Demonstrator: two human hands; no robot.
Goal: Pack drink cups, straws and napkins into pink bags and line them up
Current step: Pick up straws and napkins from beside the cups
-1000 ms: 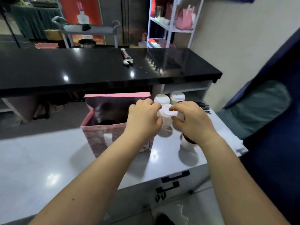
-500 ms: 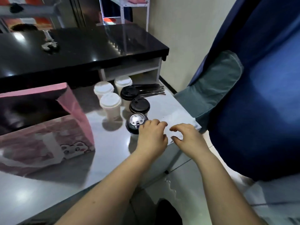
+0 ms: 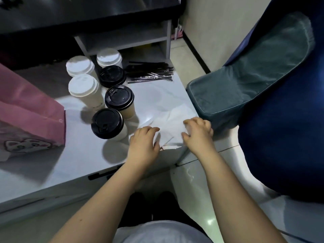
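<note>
- The napkins (image 3: 172, 118), a loose white stack, lay at the near right corner of the desk (image 3: 82, 156).
- My right grip (image 3: 198, 135) had its fingers curled over the right edge of the napkins, thumb tucked against the near side, pinching the paper.
- My left grip (image 3: 142, 144) sat on the left edge of the same stack with its fingers bent down onto it. I could not tell whether it had hold of any sheet.
- Between the two grips a fold of napkin stood lifted off the desk.
- Just left of the napkins stood three black-lidded cups (image 3: 119, 97) in a row running toward the far edge. Three white-lidded cups (image 3: 82, 85) were clustered beside and behind them.
- A bundle of black straws (image 3: 150, 72) lay at the far right corner, just beside the cups.
- The pink bag (image 3: 29, 113) stood further left along the desk, apart from the cups and partly out of view.
- A blue-green padded chair (image 3: 245, 81) stood off the desk's right edge.
</note>
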